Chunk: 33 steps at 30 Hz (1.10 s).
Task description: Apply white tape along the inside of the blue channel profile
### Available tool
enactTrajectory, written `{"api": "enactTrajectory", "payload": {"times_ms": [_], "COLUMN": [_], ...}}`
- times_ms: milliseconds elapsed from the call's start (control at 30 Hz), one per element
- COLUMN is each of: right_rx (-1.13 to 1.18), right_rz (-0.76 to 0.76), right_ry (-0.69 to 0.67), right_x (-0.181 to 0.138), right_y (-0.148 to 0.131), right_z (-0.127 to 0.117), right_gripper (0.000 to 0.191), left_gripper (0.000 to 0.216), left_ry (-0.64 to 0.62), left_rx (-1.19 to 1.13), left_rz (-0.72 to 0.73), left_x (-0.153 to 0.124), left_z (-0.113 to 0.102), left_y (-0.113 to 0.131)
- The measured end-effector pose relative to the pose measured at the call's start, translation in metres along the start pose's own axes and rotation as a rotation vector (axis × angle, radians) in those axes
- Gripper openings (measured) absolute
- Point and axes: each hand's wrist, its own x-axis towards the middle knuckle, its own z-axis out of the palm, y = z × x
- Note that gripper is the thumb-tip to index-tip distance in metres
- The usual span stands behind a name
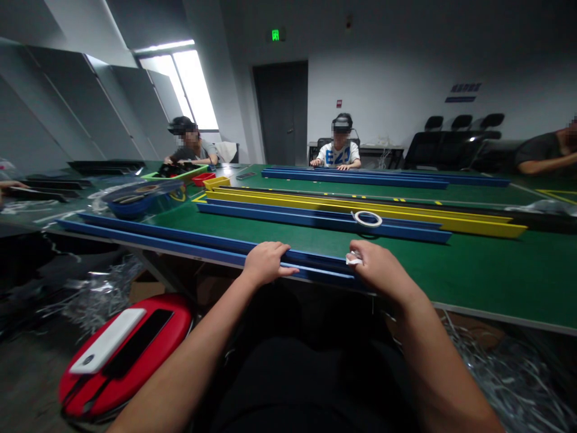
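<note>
Head view: left hand [267, 263], at centre, rests on a blue channel [180, 248], thumb spread from fingers; right hand [381, 269], centre right, fingers pinching a white scrap [354, 259].

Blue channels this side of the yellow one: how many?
2. One blue channel runs along the table's near edge, at the left hand and right hand; the other lies beyond, under a white tape roll. Any nested inside could be hidden.

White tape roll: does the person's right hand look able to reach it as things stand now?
Probably yes: the white tape roll lies just beyond the right hand and nothing seems to block the way, though that hand holds a white scrap.
</note>
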Motion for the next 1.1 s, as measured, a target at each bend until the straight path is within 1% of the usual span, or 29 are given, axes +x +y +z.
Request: {"api": "enactTrajectory", "payload": {"times_ms": [200, 367, 433, 567, 600, 700, 800, 900, 1000, 1100], "right_rx": [0.021, -0.016, -0.014, 0.016, 0.026, 0.068, 0.145, 0.222, 0.359, 0.519], "right_rz": [0.019, -0.005, -0.025, -0.057, -0.054, -0.043, -0.086, -0.121, -0.133, -0.156], "right_ry": [-0.037, -0.042, -0.047, -0.056, -0.058, -0.061, -0.023, 0.018, 0.006, -0.016], "right_x": [-0.001, -0.001, -0.001, -0.001, 0.000, 0.000, 0.001, 0.002, 0.003, 0.002], "right_y": [-0.002, 0.000, 0.001, 0.003, 0.003, 0.004, 0.007, 0.010, 0.010, 0.007], "right_z": [0.002, 0.006, 0.007, 0.007, 0.007, 0.008, 0.009, 0.009, 0.006, 0.001], "right_gripper": [0.017, 0.025, 0.031, 0.053, 0.053, 0.042, 0.037, 0.027, 0.019, 0.018], "left_gripper": [0.070, 0.070, 0.070, 0.069, 0.069, 0.070, 0.070, 0.070, 0.071, 0.071], "left_ry": [0.005, 0.015, 0.020, 0.031, 0.034, 0.037, 0.039, 0.047, 0.048, 0.048], "left_rx": [-0.005, 0.004, 0.006, 0.009, 0.010, 0.008, -0.002, -0.009, -0.005, -0.002], "left_rz": [0.000, 0.010, 0.010, 0.010, 0.009, 0.013, 0.025, 0.023, 0.020, 0.020], "left_x": [0.000, 0.001, 0.001, 0.000, 0.000, 0.000, 0.000, 0.000, 0.000, 0.000], "left_z": [0.000, 0.000, 0.000, 0.002, 0.002, 0.002, 0.002, 0.003, 0.004, 0.004], "left_y": [0.001, 0.001, 0.001, 0.001, 0.001, 0.001, 0.000, 0.000, 0.000, 0.000]}}
